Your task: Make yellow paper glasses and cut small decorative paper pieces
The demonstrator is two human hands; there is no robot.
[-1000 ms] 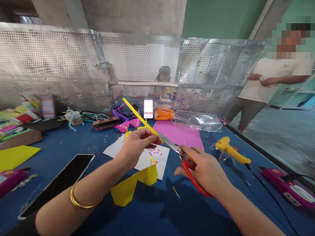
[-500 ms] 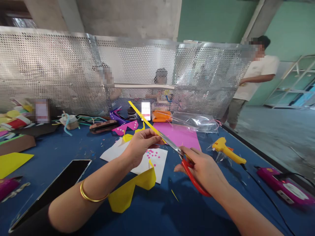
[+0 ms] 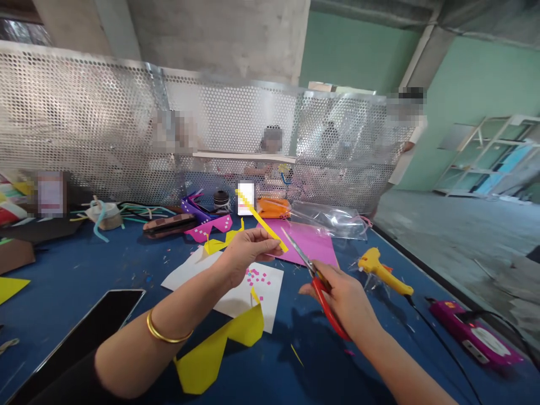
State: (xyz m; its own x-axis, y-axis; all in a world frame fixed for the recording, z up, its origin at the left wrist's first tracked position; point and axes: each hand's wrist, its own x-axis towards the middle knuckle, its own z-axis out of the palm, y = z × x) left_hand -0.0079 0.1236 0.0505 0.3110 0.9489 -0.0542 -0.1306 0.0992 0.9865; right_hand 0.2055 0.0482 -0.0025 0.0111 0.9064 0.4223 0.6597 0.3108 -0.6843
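Pinched in my left hand [image 3: 248, 252] is a narrow yellow strip [image 3: 260, 218], slanting up to the left. My right hand [image 3: 340, 289] grips red-handled scissors [image 3: 327, 309], whose blades point up-left, a little right of the strip's lower end and apart from it. Below my hands lies a yellow glasses-shaped cutout [image 3: 223, 349]. A white sheet [image 3: 265, 315] with small pink squares [image 3: 257, 277] is under my left hand. A second yellow cutout [image 3: 219, 243] and a pink glasses cutout [image 3: 210, 228] lie farther back.
A yellow glue gun [image 3: 386, 271] and a magenta power strip [image 3: 475, 332] with cords are on the right. A dark phone [image 3: 93, 332] lies at left. Behind the pink sheet [image 3: 314, 242] are clear plastic [image 3: 331, 218] and a perforated screen [image 3: 244, 124]; people are beyond it.
The scissor blades have come away from the yellow strip and now sit to its right. My view has shifted slightly, and a standing person at right is now partly behind the screen.
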